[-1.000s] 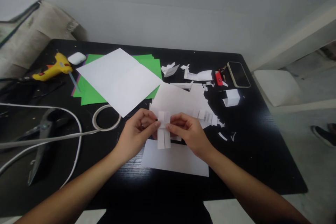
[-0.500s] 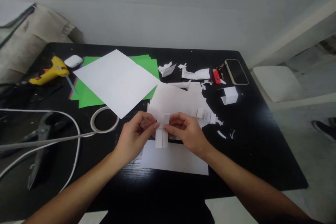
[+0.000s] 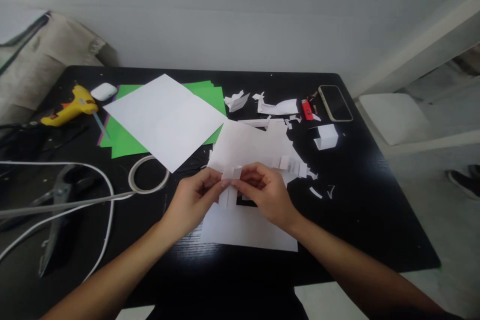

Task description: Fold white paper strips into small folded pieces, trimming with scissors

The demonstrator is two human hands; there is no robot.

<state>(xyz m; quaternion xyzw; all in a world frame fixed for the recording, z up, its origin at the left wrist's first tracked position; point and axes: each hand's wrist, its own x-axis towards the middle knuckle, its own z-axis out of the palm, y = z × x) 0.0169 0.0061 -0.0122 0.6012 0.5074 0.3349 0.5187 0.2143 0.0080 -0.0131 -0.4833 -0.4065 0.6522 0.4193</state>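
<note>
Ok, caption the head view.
Left hand and right hand pinch a small folded white paper piece over a black table.

Matt white paper strip (image 3: 229,186) on glossy black table (image 3: 360,220).

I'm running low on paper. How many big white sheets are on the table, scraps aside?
3: the far sheet over the green paper, the cut sheet just beyond the right hand, the near sheet under that hand. More may hide beneath.

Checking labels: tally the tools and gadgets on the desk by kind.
Glue gun: 1
Shears: 1
Phone: 1
Earbud case: 1
Lighter: 1
Total: 5
</note>
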